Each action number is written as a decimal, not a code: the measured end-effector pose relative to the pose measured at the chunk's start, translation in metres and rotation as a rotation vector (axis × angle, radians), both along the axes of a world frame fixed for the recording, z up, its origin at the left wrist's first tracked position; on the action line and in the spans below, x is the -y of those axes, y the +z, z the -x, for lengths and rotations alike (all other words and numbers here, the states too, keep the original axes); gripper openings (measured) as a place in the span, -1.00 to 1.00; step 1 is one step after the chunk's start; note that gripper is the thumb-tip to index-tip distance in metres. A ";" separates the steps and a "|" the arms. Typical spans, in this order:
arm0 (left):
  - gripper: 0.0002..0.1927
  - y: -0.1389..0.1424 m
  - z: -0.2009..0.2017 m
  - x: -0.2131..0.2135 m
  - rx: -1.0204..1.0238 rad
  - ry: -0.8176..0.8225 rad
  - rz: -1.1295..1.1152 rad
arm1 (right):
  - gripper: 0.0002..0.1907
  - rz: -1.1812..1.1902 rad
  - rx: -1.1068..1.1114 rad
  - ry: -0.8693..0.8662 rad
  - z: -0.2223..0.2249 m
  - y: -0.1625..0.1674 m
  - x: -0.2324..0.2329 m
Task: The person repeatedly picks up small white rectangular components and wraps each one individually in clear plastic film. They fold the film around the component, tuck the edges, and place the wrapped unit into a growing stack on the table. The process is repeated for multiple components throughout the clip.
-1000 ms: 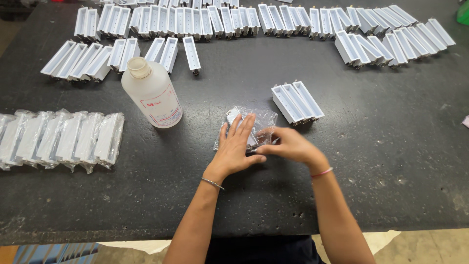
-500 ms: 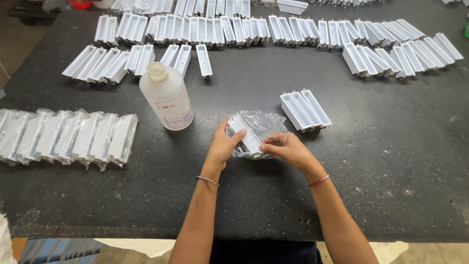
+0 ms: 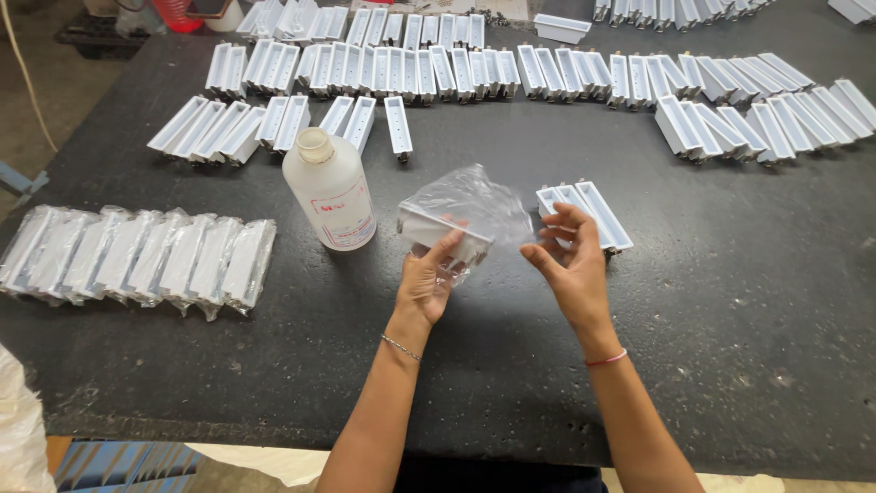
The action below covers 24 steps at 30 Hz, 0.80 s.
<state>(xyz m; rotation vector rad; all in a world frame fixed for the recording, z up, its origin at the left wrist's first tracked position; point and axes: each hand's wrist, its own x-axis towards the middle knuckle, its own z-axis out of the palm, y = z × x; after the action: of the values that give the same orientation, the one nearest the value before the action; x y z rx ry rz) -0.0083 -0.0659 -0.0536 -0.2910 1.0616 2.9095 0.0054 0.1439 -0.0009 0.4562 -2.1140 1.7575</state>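
Note:
My left hand [image 3: 427, 281] grips a long white channel-shaped part [image 3: 442, 234] that sits inside a clear plastic bag [image 3: 474, 205], lifted above the dark table [image 3: 730, 301]. My right hand [image 3: 568, 265] is beside it on the right, fingers curled at the bag's open end; whether they pinch the film I cannot tell. Just behind the right hand lie three bare white parts [image 3: 589, 210] side by side.
A white plastic bottle [image 3: 330, 190] stands left of my hands. Several bagged parts [image 3: 137, 256] lie in a row at the left edge. Rows of bare white parts [image 3: 438, 68] cover the back and right of the table. A white sack [image 3: 23, 429] shows at bottom left.
The bagged part has been lifted off the table and now sits up in my left hand. My right hand has moved to the bag's right end and opened a little.

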 end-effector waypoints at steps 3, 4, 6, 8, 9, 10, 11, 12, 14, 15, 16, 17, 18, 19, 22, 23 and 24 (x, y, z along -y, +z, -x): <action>-0.39 0.002 -0.002 -0.003 -0.060 0.047 -0.073 | -0.33 0.048 0.424 0.203 0.004 -0.013 0.011; -0.38 0.001 -0.003 -0.007 -0.068 0.044 -0.050 | -0.36 0.133 0.442 0.238 0.004 -0.020 0.017; -0.36 0.000 -0.006 -0.017 -0.083 0.039 -0.009 | -0.42 0.298 0.476 0.306 0.004 -0.034 0.028; -0.36 -0.002 -0.010 -0.026 -0.089 0.005 -0.011 | -0.48 0.419 0.483 0.305 0.004 -0.045 0.032; -0.36 -0.002 -0.012 -0.028 -0.093 -0.011 -0.012 | -0.52 0.480 0.485 0.306 0.005 -0.048 0.031; -0.39 -0.001 -0.012 -0.027 -0.095 -0.007 -0.002 | -0.53 0.477 0.481 0.297 0.007 -0.049 0.028; -0.41 0.001 -0.012 -0.023 -0.096 -0.003 0.008 | -0.55 0.474 0.476 0.288 0.008 -0.049 0.024; -0.43 0.004 -0.012 -0.019 -0.099 0.001 0.019 | -0.57 0.471 0.471 0.280 0.010 -0.048 0.019; -0.43 0.011 -0.011 -0.005 -0.146 0.001 0.210 | -0.58 0.411 0.448 0.261 0.013 -0.044 0.010; -0.43 0.015 -0.010 0.001 -0.168 0.002 0.305 | -0.59 0.380 0.438 0.252 0.014 -0.042 0.007; -0.43 0.018 -0.012 0.007 -0.182 -0.040 0.399 | -0.58 0.388 0.438 0.262 0.015 -0.040 0.004; -0.43 0.020 -0.014 0.011 -0.196 -0.080 0.494 | -0.57 0.397 0.437 0.274 0.014 -0.038 0.003; -0.43 0.023 -0.014 0.013 -0.212 -0.120 0.589 | -0.56 0.405 0.434 0.286 0.015 -0.036 0.002; -0.44 0.025 -0.015 0.012 -0.235 -0.144 0.594 | -0.55 0.404 0.457 0.296 0.015 -0.035 0.001; -0.51 0.027 -0.019 0.002 -0.272 -0.182 0.612 | -0.52 0.364 0.517 0.357 0.013 -0.032 0.001; -0.55 0.026 -0.020 -0.001 -0.272 -0.175 0.623 | -0.50 0.326 0.520 0.395 0.012 -0.031 0.002; -0.58 0.026 -0.021 -0.002 -0.272 -0.167 0.633 | -0.48 0.288 0.523 0.433 0.011 -0.030 0.002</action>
<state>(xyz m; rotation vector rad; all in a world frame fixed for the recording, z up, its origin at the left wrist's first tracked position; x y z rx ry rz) 0.0126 -0.0642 -0.0274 0.1868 1.9266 2.4322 -0.0058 0.1416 -0.0314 0.4295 -2.1349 2.6264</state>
